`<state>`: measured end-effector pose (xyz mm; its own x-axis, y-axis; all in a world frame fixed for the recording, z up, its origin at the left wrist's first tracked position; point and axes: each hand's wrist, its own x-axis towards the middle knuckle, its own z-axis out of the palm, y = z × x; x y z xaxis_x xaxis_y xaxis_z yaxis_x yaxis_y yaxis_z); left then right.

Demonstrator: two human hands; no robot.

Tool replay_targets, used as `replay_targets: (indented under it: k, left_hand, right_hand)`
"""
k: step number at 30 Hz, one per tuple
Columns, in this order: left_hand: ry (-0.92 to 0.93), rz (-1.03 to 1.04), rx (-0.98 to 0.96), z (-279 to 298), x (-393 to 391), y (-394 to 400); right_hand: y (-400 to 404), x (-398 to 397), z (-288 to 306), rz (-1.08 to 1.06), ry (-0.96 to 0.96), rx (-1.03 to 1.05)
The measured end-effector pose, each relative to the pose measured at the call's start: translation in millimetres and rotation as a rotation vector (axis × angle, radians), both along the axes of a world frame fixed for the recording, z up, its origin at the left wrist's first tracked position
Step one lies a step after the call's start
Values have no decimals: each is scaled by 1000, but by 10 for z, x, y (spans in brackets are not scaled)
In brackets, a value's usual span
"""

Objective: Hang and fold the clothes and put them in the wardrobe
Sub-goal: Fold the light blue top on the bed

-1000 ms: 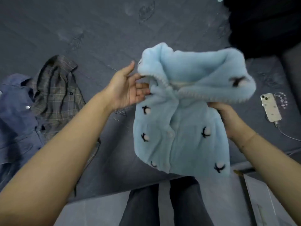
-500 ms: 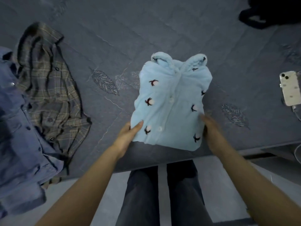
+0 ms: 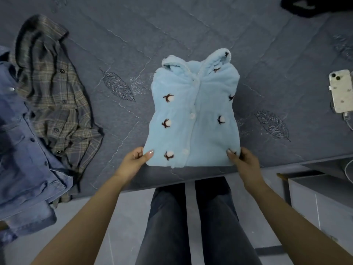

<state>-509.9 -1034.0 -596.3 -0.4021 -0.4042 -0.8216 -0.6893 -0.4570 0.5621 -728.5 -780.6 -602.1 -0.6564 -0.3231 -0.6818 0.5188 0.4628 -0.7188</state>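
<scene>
At centre frame, on a dark grey quilted bedspread [image 3: 191, 25]: one folded light-blue fleece jacket [image 3: 193, 119], collar toward the top of the frame, white buttons down the front, dark embroidered motifs. Left hand [image 3: 133, 161] pinches its lower left corner, thumb on top; right hand [image 3: 242, 159] pinches its lower right corner likewise. Left of frame: a plaid shirt [image 3: 53, 92] partly overlapping a blue denim shirt [image 3: 23, 159]. Right edge: a white phone [image 3: 341, 90], cable attached. Upper right: a dark garment [image 3: 315, 5]. Bottom centre: legs in dark trousers [image 3: 191, 222].
</scene>
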Motion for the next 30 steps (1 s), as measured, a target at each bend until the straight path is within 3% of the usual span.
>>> replay_targets:
  k: [5,10,13,16,18,26,30]
  left_hand:
    - [2,-101,157,-29,-44,76]
    - [22,-87,108,1,-167,66]
    - [74,-111,94,66,-282,33]
    - [130,-136,101,137,-370,2]
    - [165,-150,115,175,-422,-30]
    - [148,-210,111,143,-357,-150]
    - [129,-180,127,69,-268,62]
  right_hand:
    - [34,372,81,-122,289,173]
    - [-77,1081,126,406,292,93]
    - [-417,1315,56,370,285,46]
    - [-675,1315,6,178,277,67]
    - [-734,1239,-14,175,327,49]
    - [-299,859,102,589,645,8]
    - [-183,806,89,634,649,80]
